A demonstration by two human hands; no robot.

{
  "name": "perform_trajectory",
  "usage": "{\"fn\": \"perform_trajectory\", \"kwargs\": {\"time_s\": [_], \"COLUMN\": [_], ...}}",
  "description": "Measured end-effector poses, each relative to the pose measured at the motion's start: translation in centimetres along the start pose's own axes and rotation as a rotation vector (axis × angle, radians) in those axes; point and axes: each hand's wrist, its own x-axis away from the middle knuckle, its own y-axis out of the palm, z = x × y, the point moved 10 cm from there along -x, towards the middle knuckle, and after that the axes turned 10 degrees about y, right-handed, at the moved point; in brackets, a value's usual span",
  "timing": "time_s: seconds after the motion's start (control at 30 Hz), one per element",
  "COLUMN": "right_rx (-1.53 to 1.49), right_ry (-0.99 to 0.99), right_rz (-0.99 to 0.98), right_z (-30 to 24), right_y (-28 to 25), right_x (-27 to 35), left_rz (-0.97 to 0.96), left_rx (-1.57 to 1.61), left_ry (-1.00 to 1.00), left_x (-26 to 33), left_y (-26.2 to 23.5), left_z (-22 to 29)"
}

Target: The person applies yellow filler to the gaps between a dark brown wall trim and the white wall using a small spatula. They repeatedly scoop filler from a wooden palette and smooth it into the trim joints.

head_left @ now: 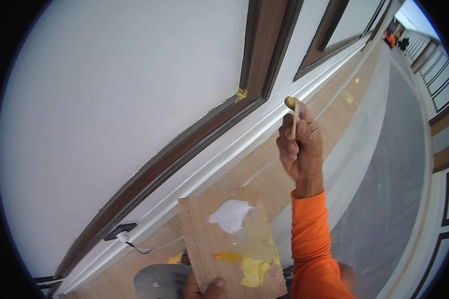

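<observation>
My left hand [204, 288] grips the lower edge of a wooden board [195, 224], thumb on top and the other fingers hidden beneath. On the board lie a blob of white paste [231, 215], a patch of yellow paste [255, 272] and an orange streak [228, 257]. My right hand [304, 142] is raised near the wall, closed on a thin, pale flat strip [294, 127] seen edge-on; its exact kind is unclear. A raised fingertip carries yellow paste. Left of that hand, yellow paste [241, 94] sits in the inner corner of a brown frame moulding [261, 65], apart from my fingers.
A white wall panel [124, 94] fills the left, with a white baseboard [209, 177] below. A plug [122, 235] with a cable sits in a dark wall socket [115, 231]. Grey floor covering [369, 184] runs down the corridor, where a person in orange [389, 39] is far off.
</observation>
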Motion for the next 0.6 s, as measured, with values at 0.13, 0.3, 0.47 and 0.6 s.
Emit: {"fn": "perform_trajectory", "kwargs": {"time_s": [0.13, 0.3, 0.47, 0.6], "right_rx": [-0.541, -0.787, -0.569, -0.273], "right_ry": [0.174, 0.278, 0.285, 0.253], "right_rz": [-0.144, -0.269, -0.056, 0.232], "right_z": [1.7, 1.6, 0.0, -2.7], "right_y": [0.6, 3.0, 2.8, 1.0], "right_x": [1.2, 2.3, 3.0, 4.6], "left_rz": [0.066, 0.118, -0.116, -0.014], "left_rx": [-0.001, 0.082, 0.138, 0.08], "left_ry": [0.073, 0.045, 0.067, 0.094], "left_x": [0.1, 0.7, 0.8, 1.3], "left_y": [0.6, 0.6, 1.1, 1.5], "left_z": [0.4, 0.2, 0.5, 0.8]}}
